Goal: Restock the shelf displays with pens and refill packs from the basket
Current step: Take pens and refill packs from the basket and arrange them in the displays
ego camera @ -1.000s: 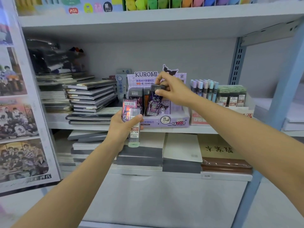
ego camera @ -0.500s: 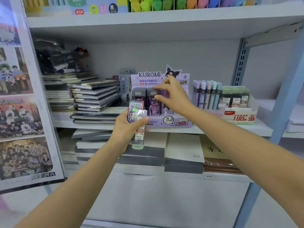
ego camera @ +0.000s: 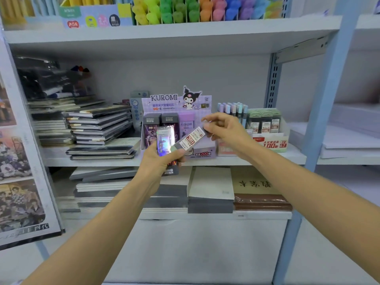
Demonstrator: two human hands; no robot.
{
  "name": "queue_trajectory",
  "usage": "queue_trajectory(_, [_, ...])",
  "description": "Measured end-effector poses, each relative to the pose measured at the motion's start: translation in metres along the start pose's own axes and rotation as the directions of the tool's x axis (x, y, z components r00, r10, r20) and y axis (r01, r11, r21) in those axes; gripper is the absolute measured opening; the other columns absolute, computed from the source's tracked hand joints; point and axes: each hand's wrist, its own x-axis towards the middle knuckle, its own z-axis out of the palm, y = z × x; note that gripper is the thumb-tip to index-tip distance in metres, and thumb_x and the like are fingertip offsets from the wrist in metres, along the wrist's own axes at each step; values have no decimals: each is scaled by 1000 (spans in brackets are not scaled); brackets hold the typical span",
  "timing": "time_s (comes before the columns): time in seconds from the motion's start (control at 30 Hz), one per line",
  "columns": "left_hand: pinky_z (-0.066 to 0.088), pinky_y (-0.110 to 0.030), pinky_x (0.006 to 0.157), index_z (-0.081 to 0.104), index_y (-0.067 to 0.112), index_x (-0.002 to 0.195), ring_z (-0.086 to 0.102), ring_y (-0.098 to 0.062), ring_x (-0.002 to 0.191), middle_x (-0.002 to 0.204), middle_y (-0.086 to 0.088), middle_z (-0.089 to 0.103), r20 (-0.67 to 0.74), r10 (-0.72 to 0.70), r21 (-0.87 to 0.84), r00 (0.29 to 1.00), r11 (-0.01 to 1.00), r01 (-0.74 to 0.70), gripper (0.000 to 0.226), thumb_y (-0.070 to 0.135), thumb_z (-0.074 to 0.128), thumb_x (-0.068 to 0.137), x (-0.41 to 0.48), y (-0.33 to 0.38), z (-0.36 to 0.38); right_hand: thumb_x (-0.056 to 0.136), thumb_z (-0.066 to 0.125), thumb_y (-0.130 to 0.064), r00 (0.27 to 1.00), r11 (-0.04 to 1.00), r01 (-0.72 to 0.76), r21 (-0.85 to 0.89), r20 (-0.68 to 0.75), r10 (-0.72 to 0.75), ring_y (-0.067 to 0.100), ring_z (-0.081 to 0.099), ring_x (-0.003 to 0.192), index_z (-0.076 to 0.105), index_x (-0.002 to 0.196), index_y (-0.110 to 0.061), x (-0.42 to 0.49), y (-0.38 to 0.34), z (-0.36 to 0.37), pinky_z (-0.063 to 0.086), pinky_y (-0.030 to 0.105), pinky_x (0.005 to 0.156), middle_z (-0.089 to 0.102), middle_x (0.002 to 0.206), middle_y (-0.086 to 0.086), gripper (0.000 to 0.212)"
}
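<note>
Holding one refill pack, seemingly, are left hand and right hand.

The lower front of the Kuromi display box is partly hidden behind the left hand and its refill packs. Above the box, highlighters are cut by the top edge.

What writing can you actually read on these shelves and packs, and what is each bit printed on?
"KUROMI": header of the purple display box.
"200": that box's front.
"100", "2B", "0.7": front of the green display box.
"四代": poster at left.
Refill pack held between left hand and right hand: label too blurred.
Brown notebook: characters too unclear to read.
</note>
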Motion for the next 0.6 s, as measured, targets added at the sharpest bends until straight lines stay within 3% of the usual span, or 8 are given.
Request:
queue_trajectory(0.1, [58,-29,62,60,7,108,70,-18,65,81,-10,75,-91,15,-96,996,995,-24,34,7,77,79,5,1,11,91,60,-5,983,993,-109,-40,142,114,20,67,79,59,95,-11,-13,7,-24,56,27,71,70,90,12,7])
queue_trajectory(0.2, [55,-25,59,60,2,107,68,-16,60,79,-8,75,-54,79,-8,995,997,-79,33,5,77,79,9,5,32,91,64,-16,944,985,-68,-158,309,115,24,69,88,62,98,-13,-27,12,-38,57,30,81,73,97,9,8])
queue_trajectory(0.3, [53,-21,54,61,5,100,67,-15,56,71,-4,74,66,104,52,992,993,-108,27,4,77,78,7,7,60,88,69,-20,968,989,47,-142,252,-10,20,70,92,61,117,-20,-35,11,-46,55,31,87,73,92,3,30])
queue_trajectory(0.43, [56,-27,56,65,15,94,66,-17,58,73,-7,73,171,98,50,980,993,-108,18,18,77,82,6,9,93,92,64,-10,946,962,137,-234,319,-57,22,69,92,48,139,-30,-40,8,-67,55,34,91,70,89,1,54])
queue_trajectory(0.5, [56,-26,55,61,11,103,68,-16,60,78,-5,75,192,49,36,980,998,-57,22,21,71,87,9,7,104,93,61,-9,958,949,144,-282,280,-62,25,67,92,51,137,-28,-41,7,-85,55,33,89,66,91,10,49])
queue_trajectory(0.6, [56,-26,56,52,5,112,70,-18,63,80,-2,75,203,-1,1,979,1000,0,19,6,58,94,15,2,117,93,61,-6,994,962,109,-251,14,-109,20,67,84,57,124,-21,-36,2,-120,56,31,80,64,89,11,35])
